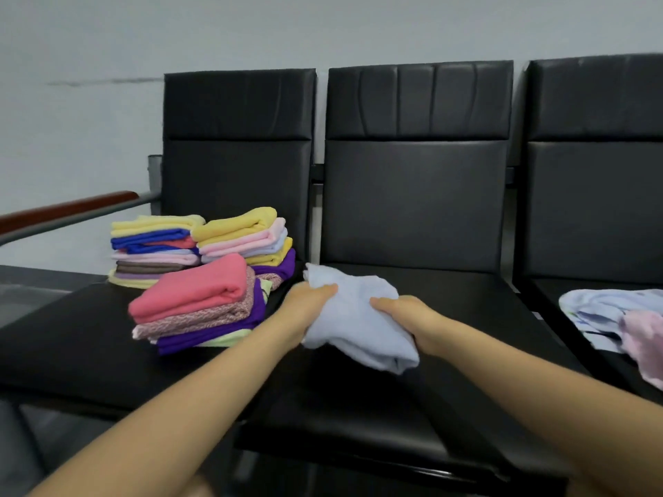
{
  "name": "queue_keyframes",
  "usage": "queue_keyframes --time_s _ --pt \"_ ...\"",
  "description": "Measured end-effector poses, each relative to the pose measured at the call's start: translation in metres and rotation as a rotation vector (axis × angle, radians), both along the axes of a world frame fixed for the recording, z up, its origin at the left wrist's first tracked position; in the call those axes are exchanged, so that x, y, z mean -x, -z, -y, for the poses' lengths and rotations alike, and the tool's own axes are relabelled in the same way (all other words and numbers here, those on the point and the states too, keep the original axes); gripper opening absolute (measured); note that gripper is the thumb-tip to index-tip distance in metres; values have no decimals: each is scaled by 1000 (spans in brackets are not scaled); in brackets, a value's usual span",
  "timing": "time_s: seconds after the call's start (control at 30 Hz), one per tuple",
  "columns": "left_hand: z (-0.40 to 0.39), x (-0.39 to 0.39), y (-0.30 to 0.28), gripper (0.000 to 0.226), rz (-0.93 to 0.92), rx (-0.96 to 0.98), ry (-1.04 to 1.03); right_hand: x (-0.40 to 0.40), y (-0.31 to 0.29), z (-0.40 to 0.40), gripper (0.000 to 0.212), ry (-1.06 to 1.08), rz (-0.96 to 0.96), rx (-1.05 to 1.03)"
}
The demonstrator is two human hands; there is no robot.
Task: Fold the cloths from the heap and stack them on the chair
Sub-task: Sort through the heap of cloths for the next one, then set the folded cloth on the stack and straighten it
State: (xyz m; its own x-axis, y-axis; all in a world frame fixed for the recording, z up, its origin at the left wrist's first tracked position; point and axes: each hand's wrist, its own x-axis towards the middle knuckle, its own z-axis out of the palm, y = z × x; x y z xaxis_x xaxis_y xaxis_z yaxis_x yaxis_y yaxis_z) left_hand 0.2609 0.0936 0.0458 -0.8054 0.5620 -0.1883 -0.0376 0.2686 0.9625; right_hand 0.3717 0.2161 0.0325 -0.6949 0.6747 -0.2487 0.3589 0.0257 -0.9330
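A folded light blue cloth (pixel 353 317) is held over the middle black chair (pixel 412 206). My left hand (pixel 305 306) grips its left side and my right hand (pixel 405 313) grips its right side. On the left chair (pixel 71 349) stand three stacks of folded cloths: a near stack topped by a pink cloth (pixel 195 286), a back left stack (pixel 152 249) and a back right stack topped by a yellow cloth (pixel 244 222). A heap of unfolded cloths (pixel 617 317), light blue and pale pink, lies on the right chair (pixel 595 163).
A wooden and metal armrest (pixel 68 209) runs along the left of the left chair. A pale wall (pixel 179 34) stands behind the row of chairs. A narrow gap separates each seat.
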Motion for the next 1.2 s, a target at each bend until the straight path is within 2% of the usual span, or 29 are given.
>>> queue_keyframes --time_s 0.03,0.1,0.17,0.23,0.3,0.33,0.4,0.47,0.5,0.57,0.63,0.77,0.87,0.93,1.0,1.13,1.2 --pt "2 12 -13 47 6 -86 -70 13 -8 4 41 16 -33 -3" --pt "24 39 -41 51 -69 -109 -328 46 -32 18 40 22 -124 42" --pt "51 68 -64 49 -236 -60 -298 79 -58 36 33 -23 -223 108" --pt "82 104 -84 29 -405 -7 -238 112 -79 56 27 -73 -275 100" --pt "114 142 -96 20 -530 54 -301 149 -89 75 25 -114 -314 59" --pt "123 161 -95 24 -597 110 -343 168 -88 84 27 -134 -324 21" --pt "136 186 -80 43 -689 247 -338 199 -73 91 29 -158 -292 -101" --pt "143 202 -48 56 -739 461 -240 220 -43 98 26 -225 -146 -211" --pt "145 207 -26 56 -738 565 -160 225 -24 100 30 -255 -40 -244" --pt "143 208 9 47 -731 623 -25 225 2 100 34 -277 69 -242" --pt "137 206 22 42 -775 554 -34 219 11 96 23 -274 14 -200" --pt "129 190 -2 42 -904 627 -114 186 -2 77 18 -265 -99 -117" --pt "113 159 -25 38 -959 540 -129 146 -15 60 19 -254 -128 -134" --pt "91 128 -31 42 -913 443 -101 109 -18 42 16 -209 -124 -153" --pt "61 95 -30 45 -794 341 -67 69 -16 21 16 -155 -108 -158" --pt "-19 16 -24 35 -303 62 66 -17 -12 -32 20 43 -128 -159" --pt "-59 -30 -20 32 -208 31 134 -63 -10 -61 21 177 -150 -163"
